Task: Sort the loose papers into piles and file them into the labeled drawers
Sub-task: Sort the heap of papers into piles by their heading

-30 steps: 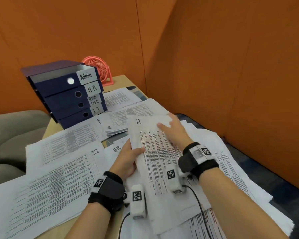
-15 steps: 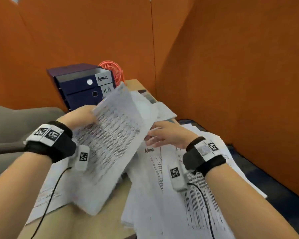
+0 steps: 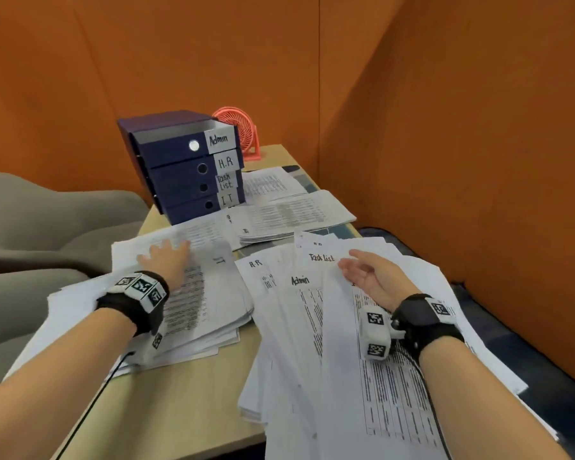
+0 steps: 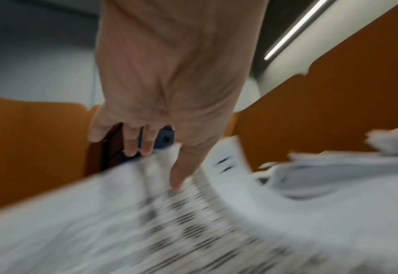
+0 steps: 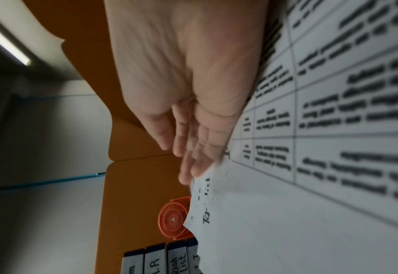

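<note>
A dark blue drawer unit (image 3: 180,167) stands at the table's back left, with drawers labelled Admin, H.R, Task List and I.T. The Admin drawer is pulled out a little. My left hand (image 3: 166,258) lies flat with spread fingers on the I.T pile (image 3: 213,293) at the left; in the left wrist view my left hand (image 4: 160,148) presses the blurred sheets. My right hand (image 3: 369,273) rests open, palm turned leftward, on the loose fanned papers (image 3: 312,327) at the right, whose top corners read H.R, Admin and Task List. The right wrist view shows my right hand's straight fingers (image 5: 186,148) beside a sheet's edge.
More paper piles (image 3: 289,214) lie at the back of the table, in front of the drawers. A coral desk fan (image 3: 239,131) stands behind the drawer unit. Orange partition walls close the back and right. A grey chair (image 3: 47,227) is at the left. Bare tabletop (image 3: 186,403) shows near me.
My left hand carried the I.T sheet to the left, laid it on the left pile and now rests flat on it. My right hand stayed on the loose papers.
</note>
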